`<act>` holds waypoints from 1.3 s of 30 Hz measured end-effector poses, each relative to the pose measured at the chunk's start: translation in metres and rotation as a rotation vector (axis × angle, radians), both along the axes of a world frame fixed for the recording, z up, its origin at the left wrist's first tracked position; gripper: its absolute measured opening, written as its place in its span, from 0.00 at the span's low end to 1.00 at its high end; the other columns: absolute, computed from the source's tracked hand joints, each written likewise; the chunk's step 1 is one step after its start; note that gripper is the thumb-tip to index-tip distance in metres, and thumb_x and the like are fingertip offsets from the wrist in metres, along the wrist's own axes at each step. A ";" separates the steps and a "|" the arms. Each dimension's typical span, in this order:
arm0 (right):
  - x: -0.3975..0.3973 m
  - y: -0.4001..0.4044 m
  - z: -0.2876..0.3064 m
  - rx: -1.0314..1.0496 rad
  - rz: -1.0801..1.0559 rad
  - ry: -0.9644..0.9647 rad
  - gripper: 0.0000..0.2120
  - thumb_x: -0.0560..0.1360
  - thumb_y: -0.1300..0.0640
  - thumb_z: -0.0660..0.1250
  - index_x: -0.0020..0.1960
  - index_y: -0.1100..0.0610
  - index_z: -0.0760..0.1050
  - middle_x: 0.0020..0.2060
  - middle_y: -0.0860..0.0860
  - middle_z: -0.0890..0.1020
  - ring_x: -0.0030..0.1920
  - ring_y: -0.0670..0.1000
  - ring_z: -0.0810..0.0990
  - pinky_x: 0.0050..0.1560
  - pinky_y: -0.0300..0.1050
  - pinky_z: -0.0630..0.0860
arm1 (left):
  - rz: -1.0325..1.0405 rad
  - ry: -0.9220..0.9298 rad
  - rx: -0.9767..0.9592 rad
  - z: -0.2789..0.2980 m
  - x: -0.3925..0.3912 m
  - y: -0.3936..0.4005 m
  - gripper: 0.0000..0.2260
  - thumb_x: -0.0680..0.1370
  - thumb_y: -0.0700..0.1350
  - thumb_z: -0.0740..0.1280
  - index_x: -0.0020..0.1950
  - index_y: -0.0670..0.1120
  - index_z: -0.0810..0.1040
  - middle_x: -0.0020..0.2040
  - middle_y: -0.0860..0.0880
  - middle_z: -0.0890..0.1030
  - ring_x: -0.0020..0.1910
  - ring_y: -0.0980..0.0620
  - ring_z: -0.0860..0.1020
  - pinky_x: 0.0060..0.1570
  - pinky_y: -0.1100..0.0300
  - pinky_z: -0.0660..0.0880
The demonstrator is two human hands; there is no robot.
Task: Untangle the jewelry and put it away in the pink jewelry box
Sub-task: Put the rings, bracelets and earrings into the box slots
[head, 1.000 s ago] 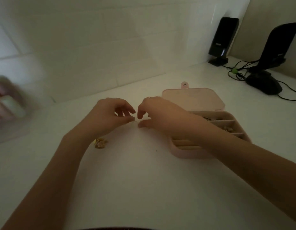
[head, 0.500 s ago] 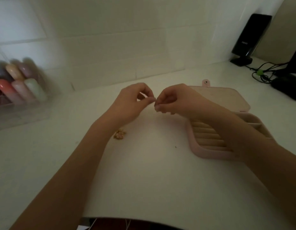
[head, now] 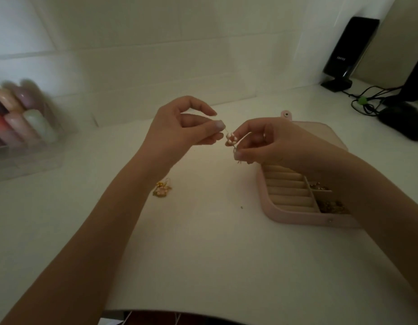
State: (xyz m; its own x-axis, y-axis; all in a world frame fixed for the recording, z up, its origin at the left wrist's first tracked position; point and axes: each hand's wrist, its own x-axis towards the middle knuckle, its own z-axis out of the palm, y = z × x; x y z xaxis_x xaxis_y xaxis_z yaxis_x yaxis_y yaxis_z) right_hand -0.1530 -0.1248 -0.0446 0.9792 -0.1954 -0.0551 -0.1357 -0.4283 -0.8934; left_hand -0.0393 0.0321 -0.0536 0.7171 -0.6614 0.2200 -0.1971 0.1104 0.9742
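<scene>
Pink flower jewelry (head: 231,139) hangs between the left hand (head: 180,130) and right hand (head: 271,144), each pinching a wire end, likely to tease them apart above the table (head: 203,242).

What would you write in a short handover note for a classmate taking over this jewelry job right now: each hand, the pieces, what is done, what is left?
Left hand: pinches a thin wire of the flower piece.
Right hand: pinches the same piece lower down, above the table.
Second tangled piece: on the table by the left wrist.
Pink jewelry box: open, some jewelry already in its compartments.
Left: free the held piece, store it, then the second one.
</scene>
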 end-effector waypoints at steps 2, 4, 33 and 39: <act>-0.003 -0.002 0.002 -0.046 0.031 0.013 0.12 0.70 0.62 0.73 0.52 0.58 0.79 0.43 0.59 0.84 0.39 0.49 0.80 0.43 0.39 0.77 | -0.030 0.085 0.003 0.002 -0.001 0.001 0.10 0.68 0.41 0.73 0.47 0.43 0.77 0.37 0.45 0.85 0.37 0.52 0.83 0.39 0.63 0.78; -0.006 -0.005 0.003 -0.160 0.049 0.031 0.11 0.69 0.58 0.73 0.51 0.52 0.80 0.41 0.52 0.85 0.37 0.45 0.79 0.39 0.35 0.74 | -0.074 0.135 0.012 0.004 -0.002 0.002 0.13 0.65 0.43 0.73 0.48 0.43 0.79 0.37 0.46 0.85 0.37 0.52 0.83 0.39 0.64 0.78; -0.001 0.022 -0.013 -0.072 -0.247 -0.565 0.05 0.72 0.68 0.70 0.46 0.63 0.75 0.37 0.53 0.80 0.37 0.46 0.79 0.39 0.39 0.77 | -0.201 0.128 0.097 0.001 -0.007 0.002 0.12 0.66 0.38 0.72 0.49 0.43 0.82 0.44 0.45 0.85 0.47 0.51 0.83 0.45 0.64 0.78; -0.002 0.029 -0.009 0.154 -0.231 -0.461 0.07 0.73 0.68 0.69 0.51 0.63 0.77 0.36 0.56 0.81 0.36 0.46 0.80 0.39 0.36 0.78 | -0.125 0.014 0.032 0.001 -0.008 0.000 0.01 0.71 0.39 0.71 0.42 0.43 0.80 0.40 0.46 0.83 0.42 0.51 0.83 0.41 0.63 0.78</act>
